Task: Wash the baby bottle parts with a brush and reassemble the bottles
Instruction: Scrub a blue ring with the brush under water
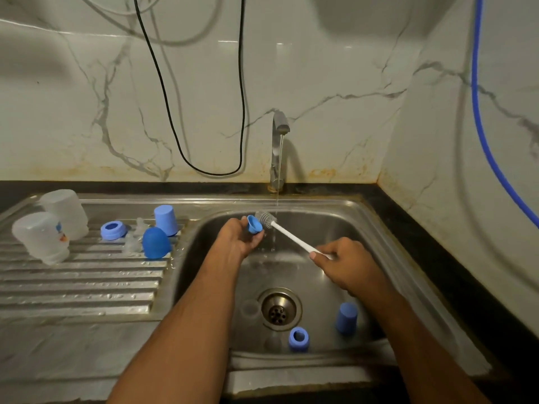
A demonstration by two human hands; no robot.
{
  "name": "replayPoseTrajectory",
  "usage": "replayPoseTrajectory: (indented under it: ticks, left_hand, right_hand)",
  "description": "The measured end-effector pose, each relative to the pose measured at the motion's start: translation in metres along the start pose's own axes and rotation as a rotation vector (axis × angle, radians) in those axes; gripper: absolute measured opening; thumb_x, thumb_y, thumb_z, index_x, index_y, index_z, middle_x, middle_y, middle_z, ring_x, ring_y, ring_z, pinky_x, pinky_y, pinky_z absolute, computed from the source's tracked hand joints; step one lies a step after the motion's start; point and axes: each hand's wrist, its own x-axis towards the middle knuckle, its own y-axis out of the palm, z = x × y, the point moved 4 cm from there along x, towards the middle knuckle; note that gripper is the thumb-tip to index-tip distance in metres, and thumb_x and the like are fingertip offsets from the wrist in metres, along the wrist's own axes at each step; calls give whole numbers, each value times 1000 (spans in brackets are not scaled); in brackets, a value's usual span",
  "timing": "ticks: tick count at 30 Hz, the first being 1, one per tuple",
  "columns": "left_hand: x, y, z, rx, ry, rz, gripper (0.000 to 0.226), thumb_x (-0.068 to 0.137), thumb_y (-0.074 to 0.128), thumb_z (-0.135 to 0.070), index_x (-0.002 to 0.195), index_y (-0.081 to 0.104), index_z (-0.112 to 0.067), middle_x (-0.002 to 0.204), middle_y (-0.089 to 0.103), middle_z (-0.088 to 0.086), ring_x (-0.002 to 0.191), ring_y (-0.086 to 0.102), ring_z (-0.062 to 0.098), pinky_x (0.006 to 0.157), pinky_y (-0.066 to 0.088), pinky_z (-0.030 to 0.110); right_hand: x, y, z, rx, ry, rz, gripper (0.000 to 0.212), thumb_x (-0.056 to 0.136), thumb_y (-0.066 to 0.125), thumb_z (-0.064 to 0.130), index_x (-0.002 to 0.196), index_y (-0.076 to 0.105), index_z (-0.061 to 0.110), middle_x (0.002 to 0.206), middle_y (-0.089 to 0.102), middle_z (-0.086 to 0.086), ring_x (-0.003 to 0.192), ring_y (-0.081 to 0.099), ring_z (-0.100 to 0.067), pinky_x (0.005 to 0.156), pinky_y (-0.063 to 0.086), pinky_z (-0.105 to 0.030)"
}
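Observation:
My left hand [240, 237] holds a small blue bottle ring [254, 224] over the sink basin [364, 228], its opening turned toward the brush. My right hand [348, 265] grips the white handle of a bottle brush [291, 236]; its grey bristle head [264, 218] touches the ring beside the thin water stream. In the basin lie a blue cap [346, 317] and a blue ring [298, 339]. On the drainboard stand two upturned clear bottles [42, 237] [65, 212], a blue ring [113, 230], clear nipples [132, 242], and two blue caps [156, 243] [165, 220].
The tap [278, 147] runs at the back of the sink. A drain [279, 309] sits in the basin's middle. A black cable [204, 170] and a blue hose [490, 147] hang on the marble wall. The ribbed drainboard [78, 287] is wet.

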Motion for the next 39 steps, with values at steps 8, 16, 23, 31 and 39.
replayPoseTrajectory:
  ticks: [8, 16, 23, 31, 39]
  left_hand:
    - [3, -1, -16, 300, 173, -61, 18, 102, 43, -2, 113, 57, -2, 105, 62, 22, 94, 64, 34, 57, 53, 41]
    - [5, 8, -17, 464, 312, -74, 13, 99, 54, -4, 105, 65, -2, 102, 68, 20, 92, 69, 28, 73, 61, 34]
    - [8, 3, -15, 478, 346, -98, 17, 97, 57, -4, 110, 67, 0, 103, 69, 20, 94, 71, 28, 85, 61, 40]
    - [4, 12, -13, 492, 379, -63, 13, 97, 58, -6, 103, 69, -3, 98, 72, 16, 93, 72, 25, 88, 60, 41]
    - [8, 6, -16, 460, 401, -90, 19, 96, 56, -4, 108, 71, 0, 104, 72, 20, 95, 72, 28, 79, 63, 38]
  right_hand:
    - [6, -4, 14, -373, -99, -3, 31, 104, 48, 42, 123, 69, 28, 95, 70, 2, 80, 61, -13, 73, 49, -28]
    - [0, -8, 12, -439, -45, -59, 23, 104, 48, 36, 113, 67, 25, 84, 58, 4, 64, 47, -7, 59, 35, -26]
    - [-6, -12, 8, -342, -92, -10, 25, 101, 52, 40, 114, 69, 25, 89, 65, 5, 77, 60, -10, 74, 53, -31]
    - [-17, -15, 14, -431, -39, -152, 21, 102, 47, 35, 99, 65, 23, 75, 55, 4, 65, 53, -10, 60, 41, -29]
    - [-14, -19, 10, -297, -111, -69, 24, 102, 53, 37, 108, 71, 24, 79, 63, 5, 71, 60, -9, 68, 53, -29]
